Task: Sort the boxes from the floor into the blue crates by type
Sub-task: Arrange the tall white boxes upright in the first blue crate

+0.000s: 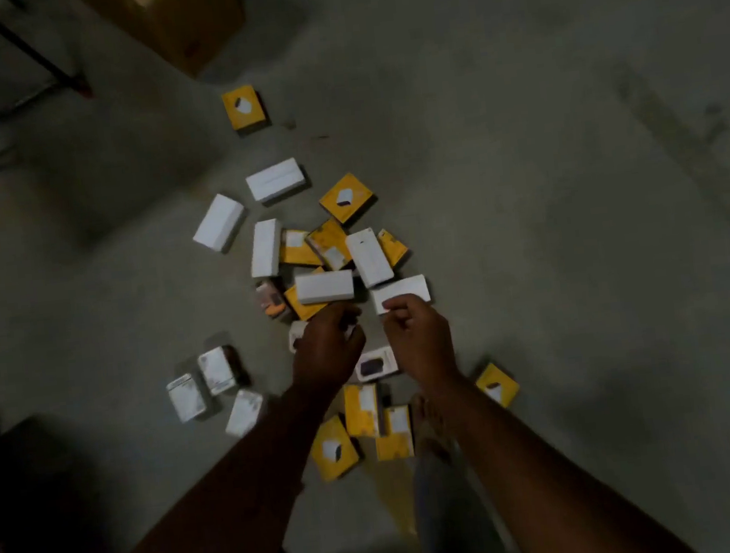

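Observation:
Several yellow boxes (346, 197) and white boxes (324, 287) lie scattered on the grey floor (550, 211). My left hand (328, 350) lies over a small white box with a dark picture (297, 335), its fingers curled down round it; most of that box is hidden. My right hand (419, 338) hovers beside it with loosely curled fingers, the thumb tip at the near edge of a long white box (403, 291), holding nothing. Another small white box with a dark picture (376, 362) lies between my wrists. No blue crate is in view.
A brown cardboard carton (178, 16) stands at the top, a dark metal frame (10, 88) at top left. A lone yellow box (244, 107) lies far from the pile. My bare foot (428, 422) stands among yellow boxes. A dark shape (36, 468) fills the lower left.

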`<state>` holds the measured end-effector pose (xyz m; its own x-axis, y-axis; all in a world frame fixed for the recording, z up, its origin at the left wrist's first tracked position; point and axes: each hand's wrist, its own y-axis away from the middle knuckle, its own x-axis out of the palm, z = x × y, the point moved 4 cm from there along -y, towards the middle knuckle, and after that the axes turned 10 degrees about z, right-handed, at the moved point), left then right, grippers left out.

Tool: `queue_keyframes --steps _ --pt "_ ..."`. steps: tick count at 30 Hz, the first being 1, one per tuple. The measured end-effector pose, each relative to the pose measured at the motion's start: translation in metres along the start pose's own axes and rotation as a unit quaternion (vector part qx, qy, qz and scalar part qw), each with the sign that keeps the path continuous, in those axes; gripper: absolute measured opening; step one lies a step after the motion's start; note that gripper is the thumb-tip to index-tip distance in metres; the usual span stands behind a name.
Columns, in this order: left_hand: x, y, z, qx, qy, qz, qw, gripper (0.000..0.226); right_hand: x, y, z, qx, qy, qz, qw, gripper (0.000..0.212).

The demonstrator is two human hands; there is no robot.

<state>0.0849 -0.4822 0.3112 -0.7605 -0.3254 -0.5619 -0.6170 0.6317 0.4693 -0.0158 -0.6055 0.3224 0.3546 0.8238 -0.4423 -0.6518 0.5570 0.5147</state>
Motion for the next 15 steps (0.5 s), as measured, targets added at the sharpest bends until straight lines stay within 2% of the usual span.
queue_keyframes --steps 3,6,8,10,12,15 --pt "0.067 -0.091 0.067 -0.052 -0.028 -0.007 0.998 0.022 0.037 -0.107 -0.099 0.025 0.026 0.027 0.999 0.020" --pt "0.107 -0.154 0.137 -0.080 -0.116 -0.009 0.990 0.029 0.076 -0.190 -0.180 0.039 0.114 0.090 0.989 0.032" --pt "0.121 -0.186 0.174 -0.125 -0.151 0.025 0.980 0.048 0.094 -0.226 -0.218 0.061 0.204 0.174 0.961 0.056" --pt "0.141 -0.224 0.222 -0.166 -0.173 0.052 0.969 0.072 0.113 -0.264 -0.267 0.072 0.332 0.236 0.910 0.081" --pt "0.158 -0.253 0.260 -0.184 -0.206 0.072 0.958 0.087 0.120 -0.292 -0.302 0.062 0.404 0.232 0.882 0.092" --pt "0.172 -0.276 0.282 -0.177 -0.277 0.054 0.943 0.098 0.119 -0.308 -0.327 0.006 0.470 0.176 0.865 0.087"
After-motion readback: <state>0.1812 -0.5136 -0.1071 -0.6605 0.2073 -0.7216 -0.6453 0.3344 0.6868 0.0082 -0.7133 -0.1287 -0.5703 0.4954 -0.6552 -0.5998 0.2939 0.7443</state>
